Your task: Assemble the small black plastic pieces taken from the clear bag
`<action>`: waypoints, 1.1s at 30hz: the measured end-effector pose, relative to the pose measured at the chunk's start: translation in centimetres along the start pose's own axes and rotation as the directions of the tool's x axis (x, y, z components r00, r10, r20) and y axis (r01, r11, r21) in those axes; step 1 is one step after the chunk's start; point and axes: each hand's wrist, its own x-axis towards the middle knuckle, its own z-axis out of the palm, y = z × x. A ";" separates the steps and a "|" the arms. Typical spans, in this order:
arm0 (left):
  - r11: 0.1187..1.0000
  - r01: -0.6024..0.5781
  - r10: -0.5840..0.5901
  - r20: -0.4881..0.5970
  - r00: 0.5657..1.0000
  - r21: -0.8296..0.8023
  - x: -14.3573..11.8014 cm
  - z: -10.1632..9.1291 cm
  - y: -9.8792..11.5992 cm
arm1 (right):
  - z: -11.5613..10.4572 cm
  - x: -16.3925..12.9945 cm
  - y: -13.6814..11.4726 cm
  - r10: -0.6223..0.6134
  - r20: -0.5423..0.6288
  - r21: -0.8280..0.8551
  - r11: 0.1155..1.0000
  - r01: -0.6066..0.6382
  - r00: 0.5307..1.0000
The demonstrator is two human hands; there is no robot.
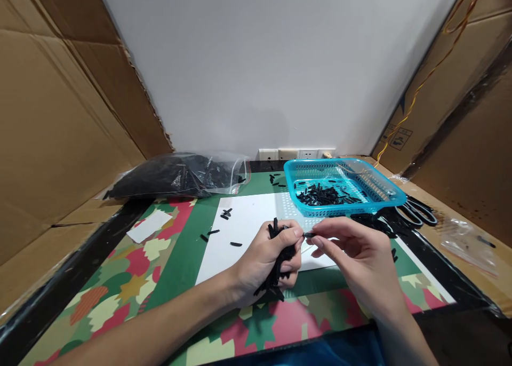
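Note:
A bunch of small black strips (pixel 276 272) is clasped in my left hand (pixel 276 254), its fingers curled around them and ends poking out above and below. Between the thumb and forefinger of my right hand (pixel 352 254) is pinched one small black strip (pixel 309 235). Its other end meets the left thumb and forefinger. Both hands are above a white sheet (pixel 248 216) in the middle of the table. What the strips are made of I cannot tell.
A blue plastic basket (pixel 292 195) with many black strips stands at the back right, scissors (pixel 418 211) beside it. A clear bag of black pieces (pixel 176 175) lies back left. Loose strips (pixel 236 244) are scattered on the sheet. Cardboard walls (pixel 60 88) flank the table.

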 end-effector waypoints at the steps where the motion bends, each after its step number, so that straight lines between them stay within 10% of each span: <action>1: 1.000 -0.008 0.008 0.005 1.000 0.000 0.0 0.0 0.0 | -0.1 0.0 0.0 0.001 0.004 0.002 1.000 -0.001 1.000; 33: 1.000 0.025 -0.025 0.040 0.999 0.002 -0.1 -0.1 0.1 | -0.3 0.0 -0.6 0.023 -0.015 0.022 1.000 -0.022 1.000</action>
